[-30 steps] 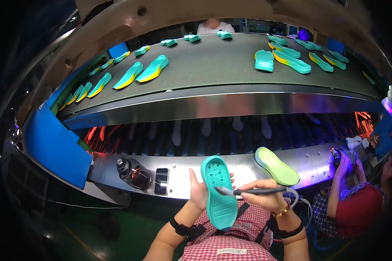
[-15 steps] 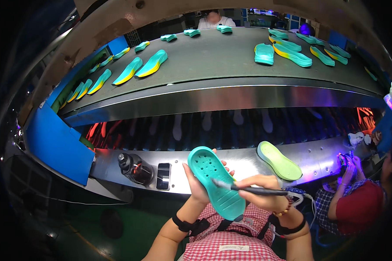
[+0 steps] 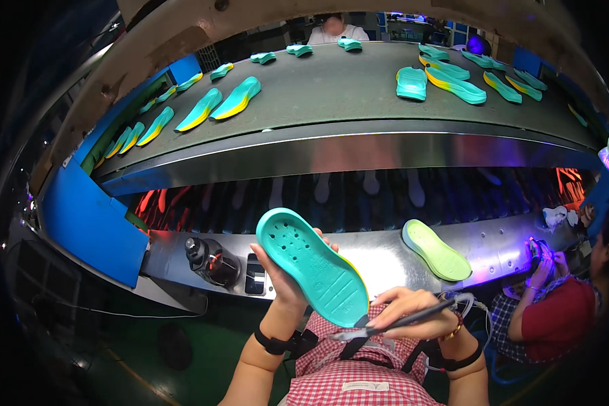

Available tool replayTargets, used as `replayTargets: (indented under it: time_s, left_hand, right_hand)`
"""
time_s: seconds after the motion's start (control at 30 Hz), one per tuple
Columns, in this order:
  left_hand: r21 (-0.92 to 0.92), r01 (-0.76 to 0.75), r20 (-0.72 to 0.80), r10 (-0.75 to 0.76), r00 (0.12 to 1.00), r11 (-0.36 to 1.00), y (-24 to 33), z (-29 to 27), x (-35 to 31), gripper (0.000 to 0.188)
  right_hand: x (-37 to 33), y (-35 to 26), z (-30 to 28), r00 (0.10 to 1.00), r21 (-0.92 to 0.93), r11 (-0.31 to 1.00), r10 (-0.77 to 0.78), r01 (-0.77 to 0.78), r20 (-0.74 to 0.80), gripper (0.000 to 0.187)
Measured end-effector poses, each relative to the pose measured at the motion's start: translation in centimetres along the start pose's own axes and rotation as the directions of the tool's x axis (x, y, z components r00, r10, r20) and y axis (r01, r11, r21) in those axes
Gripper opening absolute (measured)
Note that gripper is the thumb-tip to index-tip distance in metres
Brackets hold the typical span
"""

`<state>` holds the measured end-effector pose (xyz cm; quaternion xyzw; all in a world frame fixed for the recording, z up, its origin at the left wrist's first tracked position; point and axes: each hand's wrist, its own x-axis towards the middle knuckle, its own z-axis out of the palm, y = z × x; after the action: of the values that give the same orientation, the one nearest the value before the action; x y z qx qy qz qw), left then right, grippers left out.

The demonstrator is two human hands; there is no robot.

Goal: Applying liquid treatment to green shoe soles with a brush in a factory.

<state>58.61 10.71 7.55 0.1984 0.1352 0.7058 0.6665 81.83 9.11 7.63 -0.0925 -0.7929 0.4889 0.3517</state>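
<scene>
My left hand (image 3: pixel 283 283) grips a teal shoe sole (image 3: pixel 318 274) from below and along its left edge. The sole is tilted, with a perforated end up and to the left, grooves across the other end, and a sliver of yellow on its right side. My right hand (image 3: pixel 411 312) is closed round a dark-handled brush (image 3: pixel 350 334). The brush's tip points left, just below the sole's lower end and off its surface. To the right, a lime-green sole (image 3: pixel 438 252) lies on the metal ledge (image 3: pixel 386 249).
A dark bottle (image 3: pixel 212 262) and a phone (image 3: pixel 255 274) are on the ledge at left. Beyond it, a conveyor belt (image 3: pixel 318 88) carries several teal-and-yellow soles (image 3: pixel 455 86). A co-worker in a red top (image 3: pixel 558 318) sits at right; another person (image 3: pixel 335 30) is at the far side.
My left hand has moved the teal sole up and to the left. The brush has come off the sole's surface and down toward its lower end.
</scene>
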Motion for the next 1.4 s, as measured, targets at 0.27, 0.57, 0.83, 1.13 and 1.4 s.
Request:
replayTargets:
  time_s: [0.27, 0.57, 0.83, 1.13, 1.4]
  left_hand:
    - [-0.001, 0.090, -0.111, -0.090, 0.990, 0.996, -2.4, 2.5, -2.5, 0.070]
    - [0.031, 0.189, 0.042, -0.190, 0.981, 0.982, -3.7, 1.2, -2.8, 0.065]
    - [0.085, 0.168, 0.050, -0.172, 0.984, 0.982, -3.4, 1.4, -2.1, 0.064]
    - [0.099, 0.225, 0.060, -0.232, 0.971, 0.969, -3.0, 0.9, -1.5, 0.061]
    - [0.004, 0.571, 0.188, -0.562, 0.806, 0.821, -2.1, 0.0, -0.6, 0.049]
  right_hand:
    - [0.7, 0.9, 2.9, 0.843, 0.833, 0.552, 0.467, -0.042, -0.267, 0.018]
    - [0.3, -0.4, 2.6, 0.795, 0.620, 0.773, 0.459, -0.137, -0.396, 0.019]
    - [1.0, -0.8, -0.4, 0.926, 0.225, 0.959, 0.233, -0.170, -0.297, 0.019]
    - [1.1, -0.6, -0.8, 0.990, 0.082, 0.992, 0.107, -0.100, -0.096, 0.018]
    - [0.7, -1.5, -1.8, 0.996, -0.093, 0.992, 0.084, -0.082, 0.017, 0.017]
